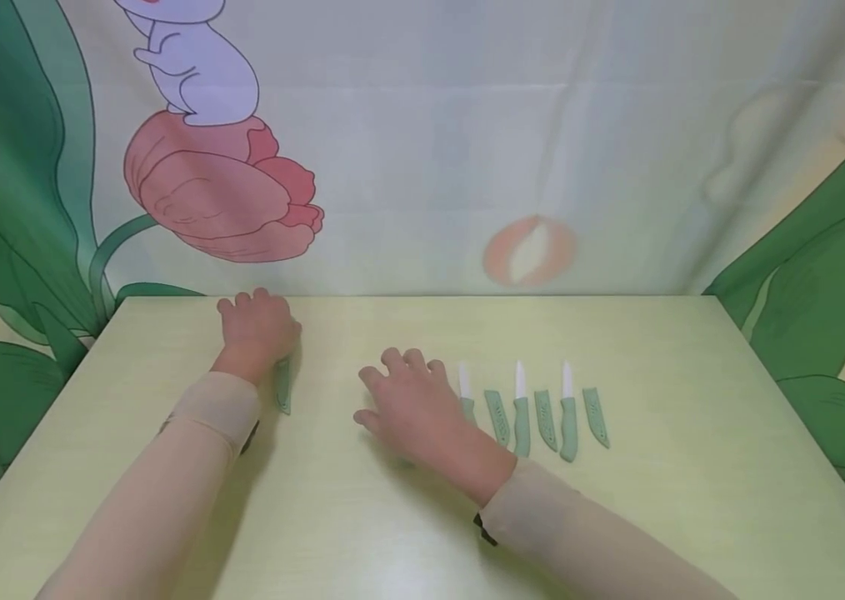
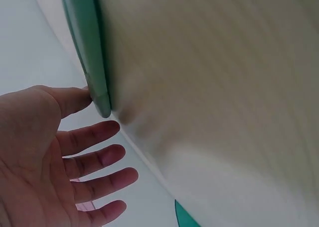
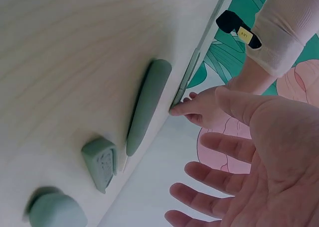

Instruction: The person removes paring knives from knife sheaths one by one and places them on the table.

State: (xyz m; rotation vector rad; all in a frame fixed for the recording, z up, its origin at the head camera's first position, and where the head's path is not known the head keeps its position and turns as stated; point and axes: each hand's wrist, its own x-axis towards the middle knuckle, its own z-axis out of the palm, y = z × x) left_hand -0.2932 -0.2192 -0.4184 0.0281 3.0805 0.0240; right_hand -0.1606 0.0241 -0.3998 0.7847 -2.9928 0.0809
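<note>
At the table's far left, my left hand is by a slim green piece that looks like a sheathed knife. In the left wrist view its thumb touches the end of that green knife, the other fingers spread and straight. My right hand hovers over the middle, fingers spread, holding nothing. The right wrist view has a green knife handle and a green sheath near it. Right of that hand, knives with white blades alternate with green sheaths; the hand partly covers one knife.
The pale table ends at a back edge against a printed curtain with a rabbit and flowers. Another knife and a sheath lie farthest right in the row.
</note>
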